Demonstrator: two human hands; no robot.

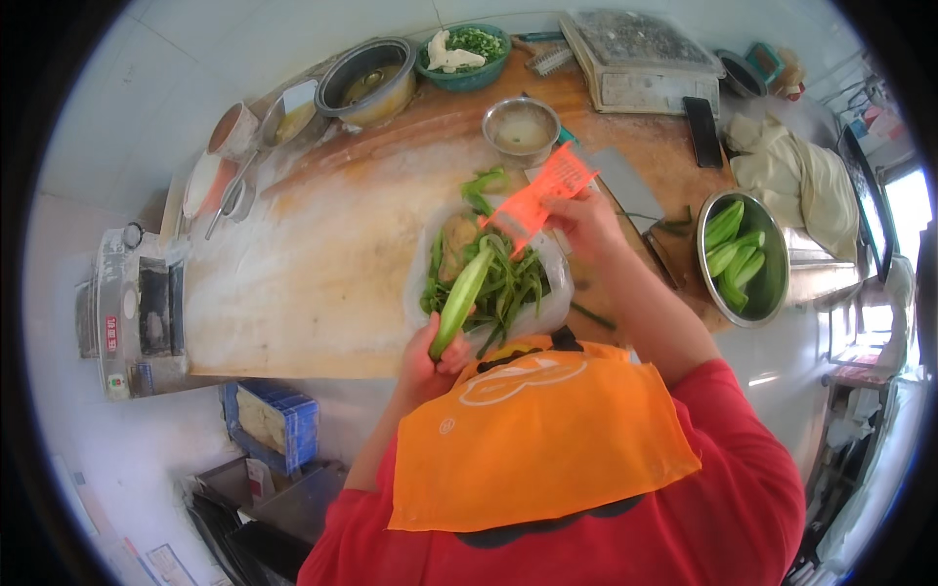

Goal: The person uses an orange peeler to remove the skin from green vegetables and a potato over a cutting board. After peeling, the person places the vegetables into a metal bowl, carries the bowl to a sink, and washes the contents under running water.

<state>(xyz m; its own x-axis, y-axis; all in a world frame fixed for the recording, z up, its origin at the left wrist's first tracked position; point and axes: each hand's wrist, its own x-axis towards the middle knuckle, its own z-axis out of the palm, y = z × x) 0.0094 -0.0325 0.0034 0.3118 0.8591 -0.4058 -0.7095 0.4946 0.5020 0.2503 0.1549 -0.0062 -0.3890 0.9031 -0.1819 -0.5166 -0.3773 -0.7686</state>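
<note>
My left hand (432, 357) grips the lower end of a long green vegetable (463, 293), partly peeled and pale in stripes. Its far tip points up and away from me. In my right hand (582, 216) is an orange plastic peeler (542, 198), held just above and right of that tip; its blade is blurred. Beneath both lies a clear plastic bag (558, 278) with green trimmings (513, 282) and a brownish piece in it. On the right a steel bowl (778, 282) holds several peeled green vegetables (735, 253).
Behind the bag stands a small metal bowl (520, 128). Along the back are a pot (366, 80), a teal basin of chopped greens (480, 73), a scale (656, 88) and a phone (702, 132). A pasta machine (139, 315) is at the left, a cloth (799, 168) at the right.
</note>
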